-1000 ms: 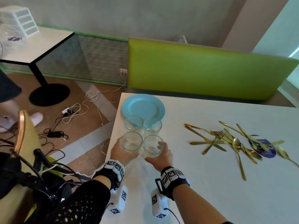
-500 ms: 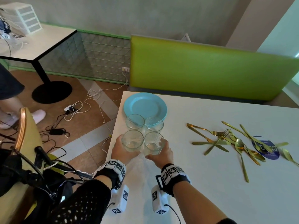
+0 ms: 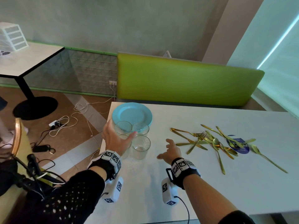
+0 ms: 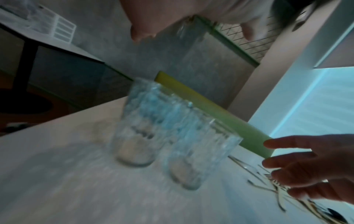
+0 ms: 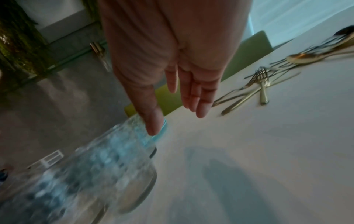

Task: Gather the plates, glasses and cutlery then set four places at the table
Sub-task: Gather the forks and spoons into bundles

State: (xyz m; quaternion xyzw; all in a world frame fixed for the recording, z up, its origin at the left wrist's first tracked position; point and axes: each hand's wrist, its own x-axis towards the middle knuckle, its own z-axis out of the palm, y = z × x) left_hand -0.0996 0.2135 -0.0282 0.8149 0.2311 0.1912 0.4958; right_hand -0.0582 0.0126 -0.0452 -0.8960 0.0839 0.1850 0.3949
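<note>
Four clear ribbed glasses stand bunched near the table's left edge, just in front of a stack of blue plates (image 3: 131,113). My left hand (image 3: 121,131) hovers spread over the far-left glass (image 3: 123,126), fingers to its left and thumb to its right, and hides most of the near-left glass. The near-right glass (image 3: 140,147) stands free. My right hand (image 3: 166,149) floats open above bare tabletop between the glasses and a loose pile of gold cutlery (image 3: 210,141). The right wrist view shows its fingers (image 5: 197,98) straight and holding nothing.
The white table (image 3: 210,191) ends close to the glasses on the left, with a floor of cables (image 3: 64,125) below. A green bench back (image 3: 186,83) runs along the far side. A blue sticker (image 3: 239,146) lies under the cutlery. A yellow chair (image 3: 17,139) stands at left.
Both hands have let go of the two near glasses. The left hand rose and moved forward over the far-left glass. The right hand swung right toward the cutlery.
</note>
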